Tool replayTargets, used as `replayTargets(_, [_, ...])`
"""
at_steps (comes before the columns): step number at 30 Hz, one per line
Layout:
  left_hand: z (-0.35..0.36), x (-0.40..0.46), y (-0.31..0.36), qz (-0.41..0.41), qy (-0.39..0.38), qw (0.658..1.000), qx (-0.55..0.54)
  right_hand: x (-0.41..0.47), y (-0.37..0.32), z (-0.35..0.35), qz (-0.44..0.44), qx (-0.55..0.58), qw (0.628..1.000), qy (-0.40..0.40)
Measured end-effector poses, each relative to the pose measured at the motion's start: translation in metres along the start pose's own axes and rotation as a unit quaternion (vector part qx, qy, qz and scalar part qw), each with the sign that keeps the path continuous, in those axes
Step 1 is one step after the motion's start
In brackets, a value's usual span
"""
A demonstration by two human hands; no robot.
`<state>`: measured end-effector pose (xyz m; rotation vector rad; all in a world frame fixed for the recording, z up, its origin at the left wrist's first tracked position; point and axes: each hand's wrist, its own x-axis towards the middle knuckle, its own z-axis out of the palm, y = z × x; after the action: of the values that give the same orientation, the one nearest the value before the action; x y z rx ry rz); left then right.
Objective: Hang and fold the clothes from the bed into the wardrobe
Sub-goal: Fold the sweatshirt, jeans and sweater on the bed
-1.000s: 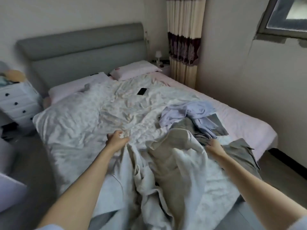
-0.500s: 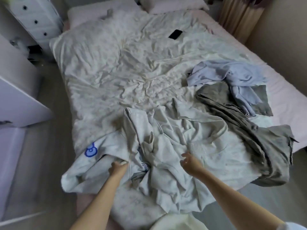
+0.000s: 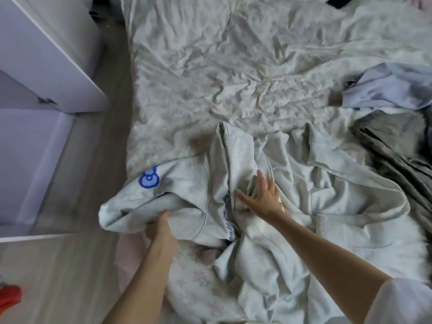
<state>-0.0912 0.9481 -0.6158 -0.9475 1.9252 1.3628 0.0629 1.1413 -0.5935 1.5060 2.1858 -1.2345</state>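
Observation:
A pale grey sweatshirt [image 3: 304, 188] with a blue printed logo lies crumpled at the near edge of the bed [image 3: 210, 54]. My left hand [image 3: 159, 228] grips the sweatshirt's left part from below, fingers hidden under the fabric. My right hand [image 3: 264, 195] lies flat on its middle, fingers spread and straight. A light blue garment [image 3: 388, 90] and a dark grey garment [image 3: 392, 146] lie on the bed to the right.
A white wardrobe door [image 3: 46, 57] stands open at the left, beside a strip of wooden floor [image 3: 70, 277]. A black phone [image 3: 336, 2] lies at the top of the bed. Something red [image 3: 9, 298] shows at the lower left floor edge.
The view tipped down from the headboard to the bed's near edge. The sweatshirt was pulled toward me. My right hand let go and now lies flat on it.

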Motion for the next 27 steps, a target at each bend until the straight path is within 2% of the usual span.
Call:
replayTargets(4, [0.020, -0.016, 0.043, 0.194, -0.028, 0.980, 0.040, 0.032, -0.025, 0.014, 0.044, -0.044, 0.997, -0.034])
replayTargets(7, [0.026, -0.034, 0.071, 0.286, -0.094, 0.951, 0.069, 0.036, -0.040, 0.018, 0.060, -0.090, 0.994, -0.010])
replayTargets(9, [0.030, -0.043, 0.097, 0.314, -0.130, 0.937, 0.082, 0.032, -0.051, 0.014, 0.044, -0.083, 0.995, 0.041])
replayTargets(12, [0.046, -0.057, 0.141, 0.344, -0.170, 0.920, 0.085, 0.027, -0.068, -0.014, 0.023, 0.045, 0.989, 0.142])
replayTargets(17, [0.100, -0.090, 0.228, 0.416, -0.231, 0.876, 0.075, 0.028, -0.114, -0.104, -0.057, 0.211, 0.924, 0.314])
replayTargets(18, [0.114, -0.095, 0.251, 0.422, -0.244, 0.871, 0.063, 0.033, -0.126, -0.123, -0.080, 0.239, 0.907, 0.338])
replayTargets(20, [0.134, -0.094, 0.284, 0.393, -0.257, 0.882, 0.037, 0.041, -0.143, -0.146, -0.119, 0.281, 0.894, 0.329])
replayTargets(23, [0.152, -0.073, 0.289, 0.350, -0.243, 0.901, 0.085, 0.058, -0.147, -0.150, -0.111, 0.264, 0.931, 0.228])
replayTargets(25, [0.152, -0.049, 0.252, 0.310, -0.217, 0.912, 0.161, 0.071, -0.122, -0.135, -0.079, 0.198, 0.959, 0.185])
replayTargets(27, [0.143, -0.034, 0.202, 0.233, -0.212, 0.924, 0.215, 0.078, -0.087, -0.119, -0.041, 0.127, 0.978, 0.159])
